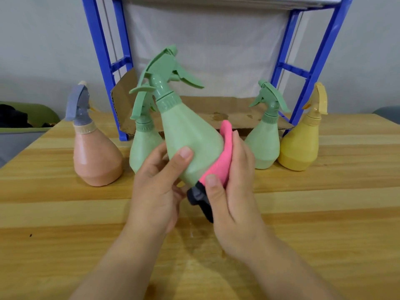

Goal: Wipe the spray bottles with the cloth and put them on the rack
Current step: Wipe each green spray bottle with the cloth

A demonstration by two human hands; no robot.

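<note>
The single head-worn view looked forward and down across the worktop (pixel 324 213), wide-angled and close. Both forearms rose from the bottom edge, and the left hand (pixel 155 191) and right hand (pixel 233 191) sat near centre. The rack (pixel 104 61) ran off the top edge.

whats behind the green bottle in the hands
A second green bottle stands on the table right behind the held bottle; only its spray head and left side show, the rest is covered. Farther back lie cardboard and the blue rack.
</note>
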